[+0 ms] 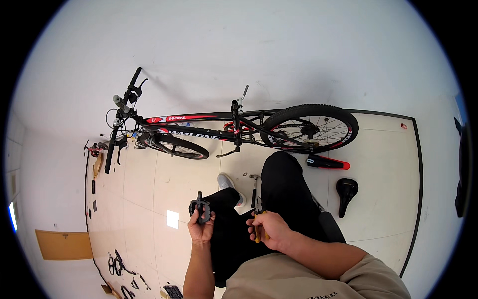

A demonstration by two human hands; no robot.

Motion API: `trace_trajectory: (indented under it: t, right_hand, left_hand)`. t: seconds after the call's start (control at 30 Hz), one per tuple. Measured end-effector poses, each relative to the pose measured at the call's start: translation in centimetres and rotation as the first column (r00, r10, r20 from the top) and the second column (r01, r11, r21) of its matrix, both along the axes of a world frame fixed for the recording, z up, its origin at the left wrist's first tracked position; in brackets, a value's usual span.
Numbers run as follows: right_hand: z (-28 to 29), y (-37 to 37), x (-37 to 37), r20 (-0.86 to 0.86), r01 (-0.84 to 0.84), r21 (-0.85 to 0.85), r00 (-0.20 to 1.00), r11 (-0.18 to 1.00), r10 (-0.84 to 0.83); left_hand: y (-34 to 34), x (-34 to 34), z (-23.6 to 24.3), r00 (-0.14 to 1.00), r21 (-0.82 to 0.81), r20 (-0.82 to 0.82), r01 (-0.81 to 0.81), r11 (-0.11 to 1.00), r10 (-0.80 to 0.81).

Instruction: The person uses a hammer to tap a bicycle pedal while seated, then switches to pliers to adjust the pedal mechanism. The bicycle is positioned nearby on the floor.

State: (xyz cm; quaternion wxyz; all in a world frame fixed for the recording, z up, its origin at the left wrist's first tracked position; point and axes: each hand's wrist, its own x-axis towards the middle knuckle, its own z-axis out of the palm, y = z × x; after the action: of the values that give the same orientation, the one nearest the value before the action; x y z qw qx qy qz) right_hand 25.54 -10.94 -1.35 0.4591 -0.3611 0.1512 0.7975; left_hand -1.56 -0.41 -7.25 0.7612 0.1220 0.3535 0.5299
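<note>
A black bicycle pedal is gripped in my left hand, its spindle end pointing up and away from me. My right hand is closed round the yellow handles of a pair of pliers, whose jaws point away from me. The two hands are apart, held over my lap. Beyond my knees a black and red bicycle stands along the wall without a saddle on its seat post.
A hammer lies on the floor by my foot. To the right are a black saddle and a black and red mudguard-like piece. Loose bicycle parts lie at the lower left, near a wooden door.
</note>
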Motion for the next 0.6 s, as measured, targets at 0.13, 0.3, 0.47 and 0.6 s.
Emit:
trace_trajectory:
  t: [0.13, 0.3, 0.47, 0.6]
  right_hand:
    - [0.23, -0.07, 0.13, 0.019, 0.011, -0.017, 1.000, 1.000, -0.010]
    - [0.33, -0.07, -0.05, 0.040, -0.007, -0.005, 0.999, 1.000, 0.007]
    - [0.54, -0.05, 0.05, 0.036, -0.016, -0.008, 0.999, 1.000, 0.016]
    - [0.46, -0.18, -0.04, 0.020, -0.019, -0.019, 1.000, 1.000, 0.019]
  left_hand:
    - [-0.05, 0.52, 0.22, 1.000, 0.013, 0.011, -0.006, 1.000, 0.006]
    - [-0.07, 0.72, 0.48, 0.999, 0.026, 0.035, -0.020, 0.999, 0.019]
    - [0.01, 0.76, 0.86, 0.997, -0.011, 0.051, -0.049, 0.999, 0.050]
    - [-0.14, 0.38, 0.92, 0.995, -0.041, 0.059, -0.083, 0.996, 0.086]
